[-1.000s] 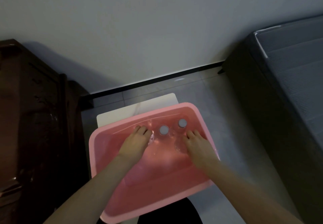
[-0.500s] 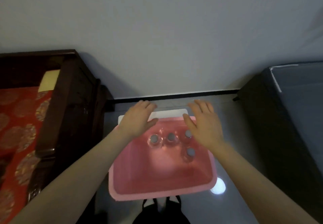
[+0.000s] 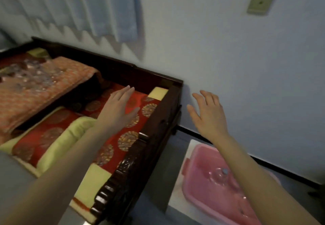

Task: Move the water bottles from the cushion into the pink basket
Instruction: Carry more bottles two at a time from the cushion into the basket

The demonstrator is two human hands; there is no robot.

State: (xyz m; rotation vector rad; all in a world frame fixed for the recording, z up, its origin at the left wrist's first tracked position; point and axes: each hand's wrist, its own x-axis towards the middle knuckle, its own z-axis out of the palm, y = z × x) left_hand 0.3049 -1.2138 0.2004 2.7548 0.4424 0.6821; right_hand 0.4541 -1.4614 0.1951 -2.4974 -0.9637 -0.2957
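The pink basket [image 3: 200, 186] sits low at the right on a white stand, partly hidden by my right forearm. One clear bottle with a grey cap [image 3: 224, 171] shows inside it. Several clear water bottles [image 3: 29, 77] lie blurred on an orange cushion [image 3: 58, 84] at the far left of the wooden bench. My left hand [image 3: 117, 110] hovers open above the red patterned seat cushion [image 3: 133, 133], palm down. Open too, my right hand [image 3: 209, 114] is raised in front of the wall, above the basket. Neither hand holds anything.
A dark carved wooden bench frame [image 3: 140, 154] runs between the seat cushions and the basket. A yellow-green pillow [image 3: 66, 140] lies on the seat. A white stand [image 3: 177, 195] bears the basket. Pale curtain [image 3: 73, 8] and wall plate [image 3: 261, 1] are behind.
Both hands have left the basket, where they set bottles down, and risen open. My view has swung left from the basket to the bench and its cushions.
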